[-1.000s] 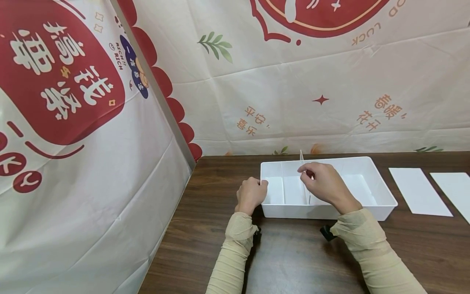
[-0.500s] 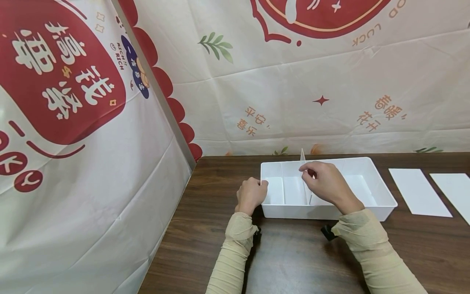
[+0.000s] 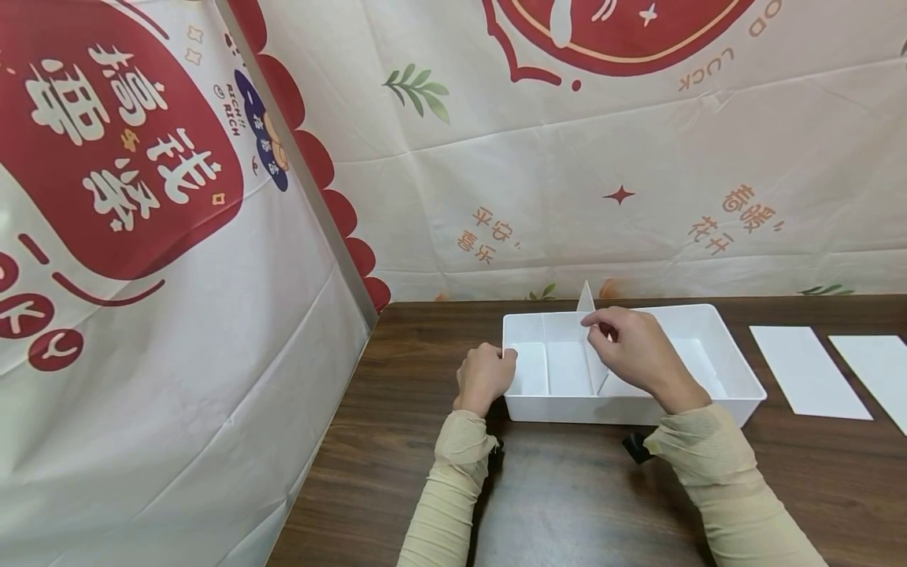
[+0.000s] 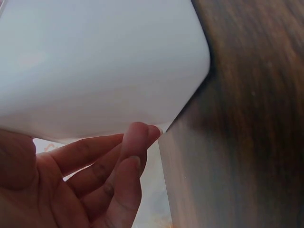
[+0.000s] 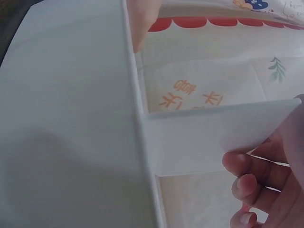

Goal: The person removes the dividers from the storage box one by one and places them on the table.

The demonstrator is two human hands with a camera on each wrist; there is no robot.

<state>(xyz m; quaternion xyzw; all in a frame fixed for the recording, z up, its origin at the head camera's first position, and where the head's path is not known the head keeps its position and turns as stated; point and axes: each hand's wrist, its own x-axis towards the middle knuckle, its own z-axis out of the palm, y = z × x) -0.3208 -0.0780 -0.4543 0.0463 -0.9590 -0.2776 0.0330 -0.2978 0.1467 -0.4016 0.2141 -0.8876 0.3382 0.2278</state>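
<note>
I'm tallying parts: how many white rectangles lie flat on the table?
2. One white rectangle lies just right of the white tray; the second rectangle lies farther right, cut off by the head picture's edge. More may be out of view.

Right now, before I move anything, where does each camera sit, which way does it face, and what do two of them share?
Head: worn on the head, facing forward and down at the white box; left hand, right hand and sleeves show.
Left wrist: on that wrist, facing the box's outside and the table; only the left hand shows.
Right wrist: on that wrist, facing the box, a white panel and the patterned cloth; right hand shows, apparently part of the left too.
Shared: head and right wrist both show the panel.
</note>
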